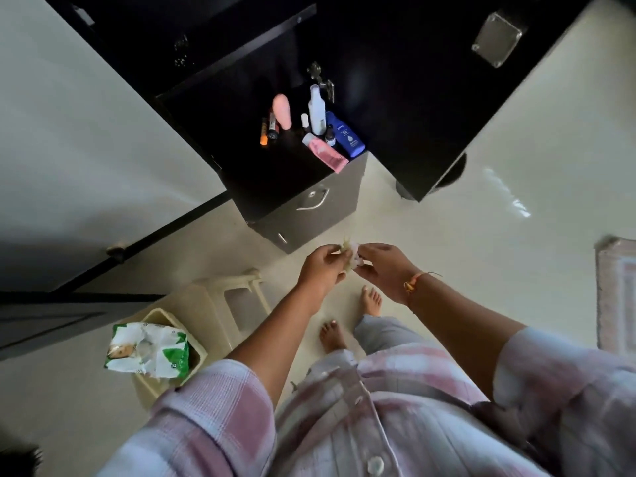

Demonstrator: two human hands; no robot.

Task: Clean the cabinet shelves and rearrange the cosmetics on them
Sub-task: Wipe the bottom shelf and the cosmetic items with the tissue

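The left hand (pixel 321 266) and right hand (pixel 382 270) meet just in front of the black cabinet shelf (pixel 275 173), each pinching a small crumpled wipe (pixel 351 256) in its fingertips. On the shelf's right side cluster the cosmetics: blue Nivea bottle (pixel 346 134), white bottle (pixel 316 110), pink tube (pixel 325 153)

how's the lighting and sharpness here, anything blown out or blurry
head view: cabinet interior is nearly black, only the blue bottle label reads; glare streaks on the floor at right; the wipe pinched by left hand and right hand is blurred
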